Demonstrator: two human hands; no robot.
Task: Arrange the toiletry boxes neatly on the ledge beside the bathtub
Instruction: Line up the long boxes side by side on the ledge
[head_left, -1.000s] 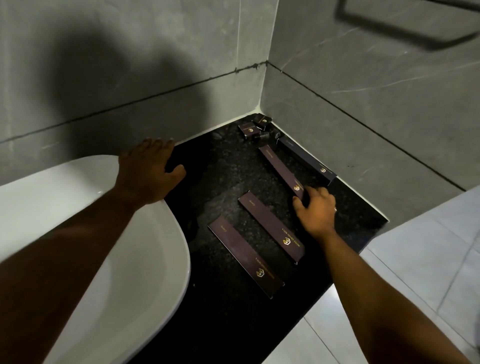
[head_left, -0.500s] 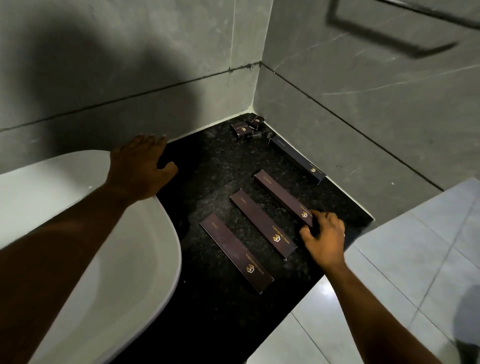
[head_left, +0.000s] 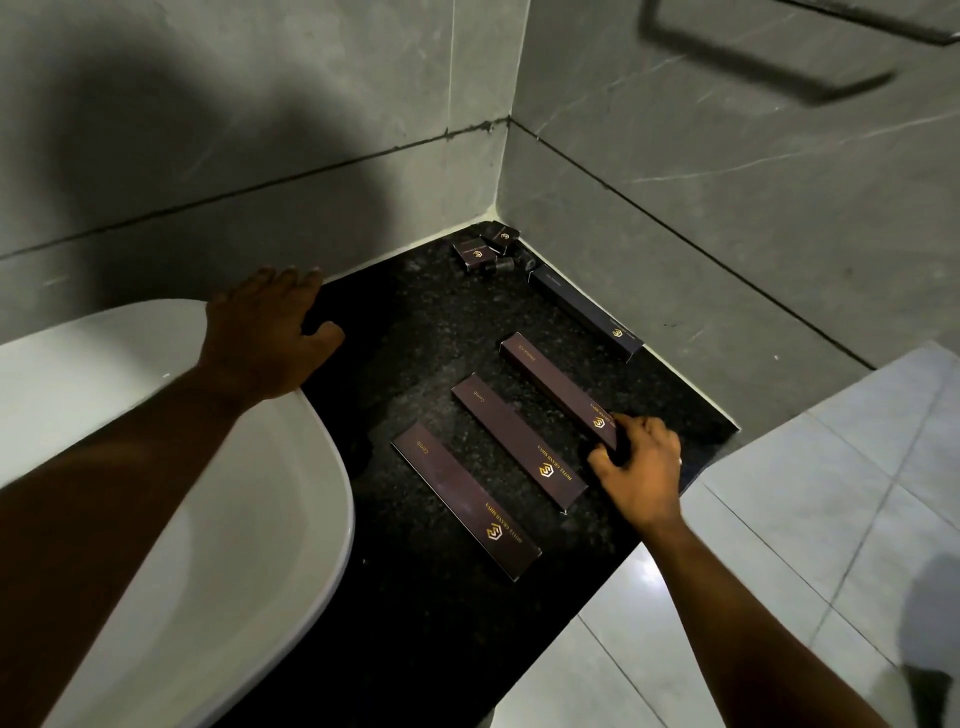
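Observation:
Three long dark-brown toiletry boxes with gold logos lie side by side on the black speckled ledge (head_left: 415, 322): the near box (head_left: 465, 501), the middle box (head_left: 517, 441) and the far box (head_left: 556, 387). My right hand (head_left: 641, 467) grips the near end of the far box. A fourth long box (head_left: 584, 312) lies along the right wall. Small square boxes (head_left: 485, 249) and tiny dark bottles sit in the corner. My left hand (head_left: 265, 332) rests flat, fingers spread, on the bathtub rim.
The white bathtub (head_left: 156, 467) fills the left side. Grey tiled walls meet at the corner behind the ledge. A light tiled floor (head_left: 831, 519) lies to the right, below the ledge edge.
My right hand dragged the far long box back toward me, from near the wall box to a spot beside the middle box. The left hand stayed on the tub rim.

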